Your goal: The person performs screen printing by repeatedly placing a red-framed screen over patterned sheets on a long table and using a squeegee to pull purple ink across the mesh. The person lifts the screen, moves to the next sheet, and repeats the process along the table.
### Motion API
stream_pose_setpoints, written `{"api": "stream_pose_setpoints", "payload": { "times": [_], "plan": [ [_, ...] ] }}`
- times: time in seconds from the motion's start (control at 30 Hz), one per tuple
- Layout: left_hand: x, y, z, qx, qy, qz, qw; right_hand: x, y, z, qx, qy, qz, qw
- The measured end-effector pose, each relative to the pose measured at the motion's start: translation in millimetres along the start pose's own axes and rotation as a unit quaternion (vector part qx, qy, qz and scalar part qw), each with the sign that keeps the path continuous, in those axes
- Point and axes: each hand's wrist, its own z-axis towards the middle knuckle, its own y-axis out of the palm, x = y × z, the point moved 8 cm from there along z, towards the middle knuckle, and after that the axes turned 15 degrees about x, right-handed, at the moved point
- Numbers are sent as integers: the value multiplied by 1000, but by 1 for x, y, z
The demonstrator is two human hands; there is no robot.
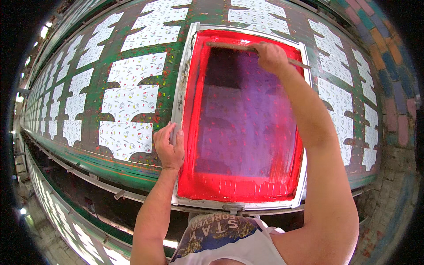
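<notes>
- In the head view, the one we have, we see the right arm come in from about 4 o'clock and reach up to 1 o'clock, elbow bent wide, forearm slanting toward 11
- We find the right hand (271,57) knuckles up, its fingers curled closed around a long narrow bar (232,45)
- The bar lies across the 12 o'clock end of a framed screen, over the red ink, and we read its long axis as running from just past 9 to just past 3
- We see the left forearm rise from 7 o'clock, the left hand (170,148) at about 8, at the frame's 9 o'clock side, fingertips toward 12
- Its fingers are bent, the thumb set apart and a pale grey piece showing between; how firmly they grip, we cannot tell
- We place the white frame (181,106) at the centre, its long axis from 6 to 12, leaning slightly toward 1
- Inside it we see purple translucent mesh (243,119) bordered by red ink (225,187), thickest toward 6
- Around the frame, from 8 past 12 to 4, we count rows of white patterned cutouts (130,95) on a green and brown table (132,170)
</notes>
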Motion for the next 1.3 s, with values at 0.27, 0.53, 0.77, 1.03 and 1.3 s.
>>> {"api": "stream_pose_setpoints", "payload": {
  "times": [0.27, 0.53, 0.77, 1.03, 1.3],
  "plan": [
    [3, 0, 1, 0, 14, 6, 1000, 36, 10, 44, -13, 29, -8, 999],
    [5, 1, 5, -5, 17, 7, 1000, 37, 10, 45, -69, -1, 47, 997],
    [0, 2, 3, 16, 36, 4, 999, -19, -24, -44, -92, -33, 90, 991],
    [-9, 2, 2, 25, 41, -22, 999, -117, -82, -190, -147, -30, 84, 985],
    [-12, 3, 0, 37, 75, -46, 995, -209, -143, -323, -148, 24, 117, 982]
  ]
}}
